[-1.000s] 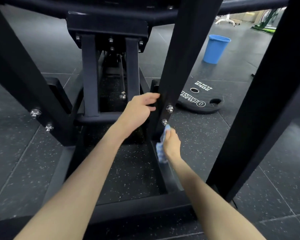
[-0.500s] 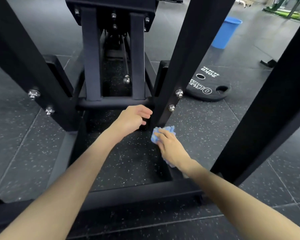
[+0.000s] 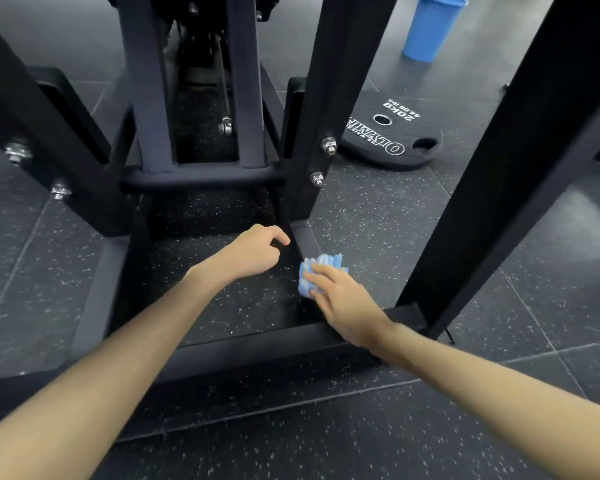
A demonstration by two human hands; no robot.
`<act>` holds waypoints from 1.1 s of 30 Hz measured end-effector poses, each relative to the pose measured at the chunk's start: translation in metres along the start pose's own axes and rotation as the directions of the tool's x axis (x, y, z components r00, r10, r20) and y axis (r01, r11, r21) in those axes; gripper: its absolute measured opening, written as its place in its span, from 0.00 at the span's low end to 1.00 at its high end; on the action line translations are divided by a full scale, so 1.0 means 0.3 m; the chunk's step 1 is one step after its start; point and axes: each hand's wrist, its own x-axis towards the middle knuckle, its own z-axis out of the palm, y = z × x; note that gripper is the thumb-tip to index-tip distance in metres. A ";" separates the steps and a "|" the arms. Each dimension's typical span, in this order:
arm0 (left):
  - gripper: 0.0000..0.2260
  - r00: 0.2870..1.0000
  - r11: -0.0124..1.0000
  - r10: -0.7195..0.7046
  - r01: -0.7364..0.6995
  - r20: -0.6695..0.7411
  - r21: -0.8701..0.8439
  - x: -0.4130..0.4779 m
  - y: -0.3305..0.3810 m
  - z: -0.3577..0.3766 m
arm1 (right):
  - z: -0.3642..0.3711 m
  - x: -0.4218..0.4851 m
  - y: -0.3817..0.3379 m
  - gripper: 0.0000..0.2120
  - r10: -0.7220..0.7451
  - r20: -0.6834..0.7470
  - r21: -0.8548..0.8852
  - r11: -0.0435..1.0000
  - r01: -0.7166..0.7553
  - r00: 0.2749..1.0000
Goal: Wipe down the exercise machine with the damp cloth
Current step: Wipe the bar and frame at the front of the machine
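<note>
The crumpled blue-and-white damp cloth (image 3: pixel 321 271) sat at about four o'clock from the picture's centre, pressed under the fingers of the right hand (image 3: pixel 343 306) onto the low black steel base rail (image 3: pixel 305 237) of the black tubular-steel exercise machine (image 3: pixel 329 98). The right hand lay spread and flat over the cloth, pinning it rather than pinching it. The left hand (image 3: pixel 253 252) hovered just beside it at nine o'clock, loosely curled and holding nothing, its fingertips near the rail's inner edge.

The cloth looked soft, light and limp; it would likely bunch and fold under pressure, so a broad palm-down hold over its middle seemed the surest way to keep it from slipping out along the smooth painted metal. The frame itself looked rigid and heavy and should not shift under wiping.

Room was tight. The slanted upright rose at twelve o'clock from the cloth, with two silver bolts (image 3: pixel 328 145) sticking out where knuckles or cloth could snag. A second black diagonal post (image 3: pixel 499 168) closed off three o'clock, and the cross rail (image 3: pixel 257 341) lay at six o'clock. The speckled rubber floor (image 3: pixel 378 209) between the posts was open towards one o'clock, up to a black weight plate (image 3: pixel 392 140); a blue plastic bucket (image 3: pixel 430 29) stood well apart beyond.
</note>
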 end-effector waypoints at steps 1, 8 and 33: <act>0.20 1.000 1.000 -0.005 0.005 -0.016 0.018 -0.007 -0.013 0.004 | 0.009 -0.075 0.006 0.32 -0.006 -0.010 0.021 1.000 0.006 1.000; 0.20 0.996 0.990 -0.090 0.089 0.004 0.105 -0.029 -0.072 0.071 | 0.198 -0.099 -0.117 0.20 -0.068 -0.289 -0.218 0.976 0.003 0.955; 0.22 0.988 0.994 -0.108 0.110 -0.112 0.004 -0.140 -0.205 -0.017 | 0.164 -0.200 -0.020 0.24 -0.434 -0.161 -0.259 0.885 0.387 0.886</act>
